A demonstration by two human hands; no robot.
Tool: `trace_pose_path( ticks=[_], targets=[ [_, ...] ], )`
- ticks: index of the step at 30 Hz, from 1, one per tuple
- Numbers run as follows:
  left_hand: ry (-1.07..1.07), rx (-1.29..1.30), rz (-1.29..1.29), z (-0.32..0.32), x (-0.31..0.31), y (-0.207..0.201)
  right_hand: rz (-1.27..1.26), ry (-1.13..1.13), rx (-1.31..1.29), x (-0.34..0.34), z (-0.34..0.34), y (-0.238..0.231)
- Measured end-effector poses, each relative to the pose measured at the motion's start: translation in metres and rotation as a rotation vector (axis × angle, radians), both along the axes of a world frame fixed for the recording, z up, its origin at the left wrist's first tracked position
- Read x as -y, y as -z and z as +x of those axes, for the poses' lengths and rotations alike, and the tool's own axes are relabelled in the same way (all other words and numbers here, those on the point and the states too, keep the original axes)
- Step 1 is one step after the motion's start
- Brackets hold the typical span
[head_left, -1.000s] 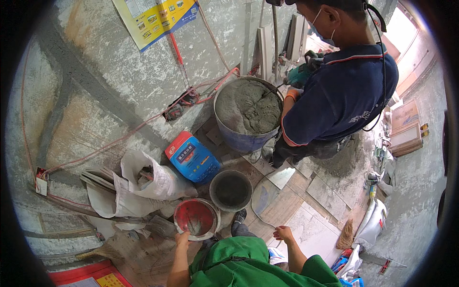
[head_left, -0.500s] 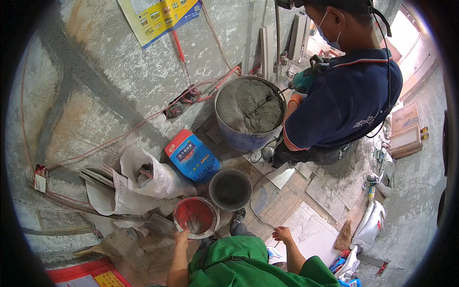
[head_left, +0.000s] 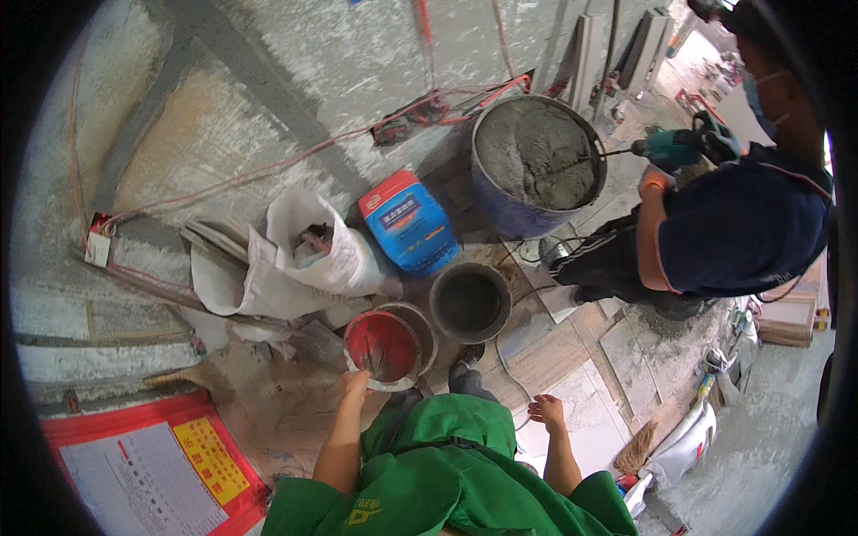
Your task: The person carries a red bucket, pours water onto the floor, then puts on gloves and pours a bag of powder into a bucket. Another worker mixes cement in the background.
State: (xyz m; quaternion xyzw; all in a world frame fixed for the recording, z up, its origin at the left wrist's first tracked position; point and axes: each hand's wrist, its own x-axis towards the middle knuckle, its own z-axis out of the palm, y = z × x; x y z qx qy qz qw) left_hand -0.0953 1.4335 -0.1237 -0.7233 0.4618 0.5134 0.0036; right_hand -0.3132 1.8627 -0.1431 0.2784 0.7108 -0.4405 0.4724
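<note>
Left hand: clamped on round red-lined bucket — rim's near edge
Right hand: fingers parted — above pale flat floor tile

A bucket shows red inside, the canister is blue and red, a sack white.

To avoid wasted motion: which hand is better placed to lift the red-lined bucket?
Left hand, probably: it holds the red-lined bucket by its rim; the right hand is farther away, seemingly empty.
</note>
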Motion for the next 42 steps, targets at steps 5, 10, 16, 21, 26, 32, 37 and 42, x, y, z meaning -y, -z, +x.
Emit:
trace_pose_path(
  ticks=[5, 10, 16, 21, 26, 32, 37, 42],
  targets=[
    [-0.061, 0.003, 0.044, 0.008, 0.003, -0.008, -0.005, -0.029, 0.0, 0.002, -0.002, -0.003],
    [-0.041, -0.065, 0.098, 0.002, 0.016, -0.003, 0.015, -0.04, -0.016, 0.006, -0.005, -0.008],
    [0.029, -0.055, 0.1, -0.028, 0.048, 0.008, 0.067, -0.02, -0.031, 0.015, 0.005, -0.022],
    [0.148, -0.001, 0.054, -0.06, 0.09, 0.036, 0.135, 0.056, -0.031, 0.036, 0.042, -0.03],
    [0.162, -0.202, 0.222, -0.114, 0.144, 0.135, 0.18, 0.127, -0.014, 0.059, 0.116, -0.037],
    [0.173, -0.275, 0.055, -0.178, 0.195, 0.202, 0.294, 0.09, 0.191, 0.06, 0.196, -0.049],
    [0.076, -0.49, 0.052, -0.228, 0.21, 0.192, 0.324, 0.02, 0.272, 0.054, 0.185, -0.04],
    [-0.046, -0.611, 0.215, -0.252, 0.214, 0.204, 0.291, 0.039, 0.236, 0.057, 0.146, -0.028]
  ],
)
